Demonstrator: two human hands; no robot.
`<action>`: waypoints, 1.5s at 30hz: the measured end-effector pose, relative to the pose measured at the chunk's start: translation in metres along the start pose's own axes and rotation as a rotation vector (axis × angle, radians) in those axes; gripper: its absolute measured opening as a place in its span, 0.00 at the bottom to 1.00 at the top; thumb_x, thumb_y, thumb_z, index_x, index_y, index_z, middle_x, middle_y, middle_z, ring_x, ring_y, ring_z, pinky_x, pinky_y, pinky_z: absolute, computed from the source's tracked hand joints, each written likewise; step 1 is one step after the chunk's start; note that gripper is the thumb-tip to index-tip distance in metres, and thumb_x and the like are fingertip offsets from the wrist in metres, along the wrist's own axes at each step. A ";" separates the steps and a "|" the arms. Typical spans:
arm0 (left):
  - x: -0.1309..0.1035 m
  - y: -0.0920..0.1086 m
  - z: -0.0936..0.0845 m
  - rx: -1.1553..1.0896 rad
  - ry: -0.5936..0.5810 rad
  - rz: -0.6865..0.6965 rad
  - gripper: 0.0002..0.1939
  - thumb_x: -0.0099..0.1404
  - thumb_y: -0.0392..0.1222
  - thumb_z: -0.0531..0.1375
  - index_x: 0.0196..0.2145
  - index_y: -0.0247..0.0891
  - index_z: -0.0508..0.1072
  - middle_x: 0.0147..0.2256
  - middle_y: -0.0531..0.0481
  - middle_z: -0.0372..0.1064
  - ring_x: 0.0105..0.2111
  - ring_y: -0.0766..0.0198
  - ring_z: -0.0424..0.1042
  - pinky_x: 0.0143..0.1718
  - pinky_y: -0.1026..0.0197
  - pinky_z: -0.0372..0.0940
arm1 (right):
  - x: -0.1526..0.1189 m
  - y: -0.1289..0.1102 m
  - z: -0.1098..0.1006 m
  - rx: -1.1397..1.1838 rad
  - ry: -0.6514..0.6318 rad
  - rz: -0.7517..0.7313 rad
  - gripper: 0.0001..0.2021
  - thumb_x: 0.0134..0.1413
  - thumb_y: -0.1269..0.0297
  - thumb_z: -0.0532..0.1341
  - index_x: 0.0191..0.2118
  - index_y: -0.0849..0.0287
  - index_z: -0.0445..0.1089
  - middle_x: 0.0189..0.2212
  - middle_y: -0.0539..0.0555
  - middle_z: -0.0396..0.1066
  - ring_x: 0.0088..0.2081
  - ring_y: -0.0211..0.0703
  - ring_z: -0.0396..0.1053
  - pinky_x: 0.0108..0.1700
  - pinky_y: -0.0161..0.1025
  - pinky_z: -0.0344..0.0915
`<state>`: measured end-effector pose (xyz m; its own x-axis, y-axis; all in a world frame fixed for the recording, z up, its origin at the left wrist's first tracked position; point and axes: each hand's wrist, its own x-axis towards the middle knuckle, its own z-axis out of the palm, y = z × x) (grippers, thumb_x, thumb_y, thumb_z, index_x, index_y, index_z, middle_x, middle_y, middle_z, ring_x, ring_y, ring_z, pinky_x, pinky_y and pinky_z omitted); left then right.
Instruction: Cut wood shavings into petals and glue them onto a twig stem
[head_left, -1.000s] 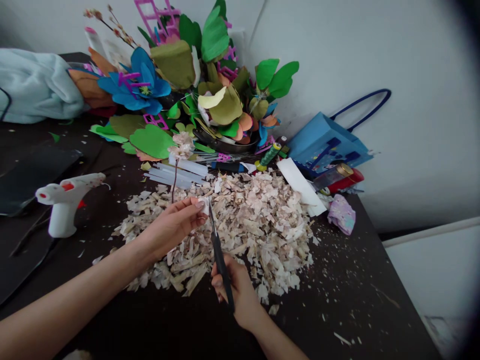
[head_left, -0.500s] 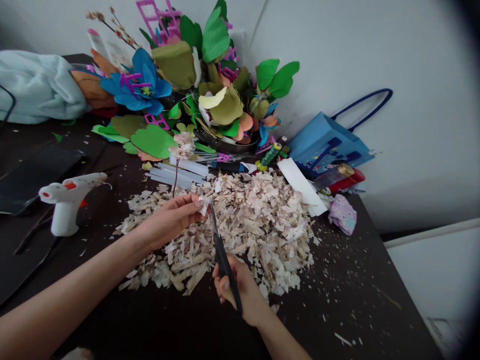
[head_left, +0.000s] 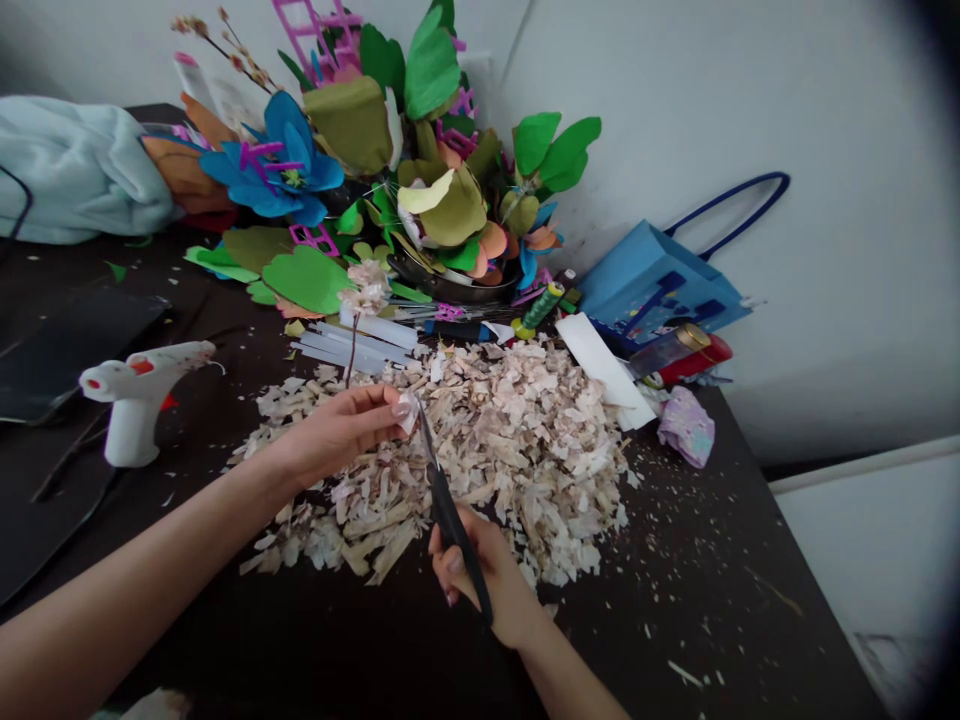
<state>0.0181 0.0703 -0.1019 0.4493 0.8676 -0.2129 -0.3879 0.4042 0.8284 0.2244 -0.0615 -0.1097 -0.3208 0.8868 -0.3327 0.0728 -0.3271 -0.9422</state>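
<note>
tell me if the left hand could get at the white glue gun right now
Likely yes: the glue gun lies left of the left hand, with only table and the edge of the scrap pile showing between. The hand holds a pale piece, though, so that would probably need putting down first.

Pale wall (head_left: 675,90), dark table (head_left: 720,600), dim light

Left hand (head_left: 356,425) pinching a small pale scrap (head_left: 407,412), right hand (head_left: 491,572) gripping black-handled scissors (head_left: 453,518) angled up to it, heap of pale shreds (head_left: 525,440) on a dark desk (head_left: 645,650), white glue gun (head_left: 133,420) at left, bright artificial flowers (head_left: 450,215) behind
</note>
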 end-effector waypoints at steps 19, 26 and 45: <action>0.000 0.008 -0.008 0.099 -0.087 -0.002 0.08 0.57 0.41 0.72 0.28 0.36 0.78 0.28 0.48 0.75 0.31 0.64 0.73 0.35 0.64 0.68 | -0.002 -0.008 0.001 0.023 0.004 0.067 0.33 0.44 0.27 0.62 0.29 0.58 0.63 0.18 0.44 0.59 0.17 0.32 0.56 0.20 0.31 0.57; 0.000 0.010 -0.008 0.129 -0.081 -0.005 0.10 0.54 0.44 0.74 0.27 0.38 0.79 0.27 0.49 0.74 0.30 0.64 0.72 0.34 0.64 0.69 | -0.002 -0.009 0.002 0.058 0.004 0.081 0.32 0.44 0.28 0.63 0.28 0.57 0.62 0.17 0.44 0.59 0.17 0.31 0.55 0.19 0.31 0.56; -0.002 0.024 -0.015 0.266 -0.220 -0.019 0.08 0.57 0.45 0.71 0.28 0.40 0.78 0.31 0.44 0.76 0.31 0.59 0.73 0.36 0.60 0.68 | -0.008 -0.004 -0.008 0.073 -0.038 0.099 0.27 0.48 0.37 0.68 0.29 0.59 0.65 0.18 0.43 0.59 0.17 0.31 0.55 0.19 0.30 0.53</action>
<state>-0.0045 0.0824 -0.0897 0.6284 0.7656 -0.1373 -0.1670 0.3052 0.9375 0.2348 -0.0651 -0.1038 -0.3515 0.8362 -0.4210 0.0379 -0.4366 -0.8989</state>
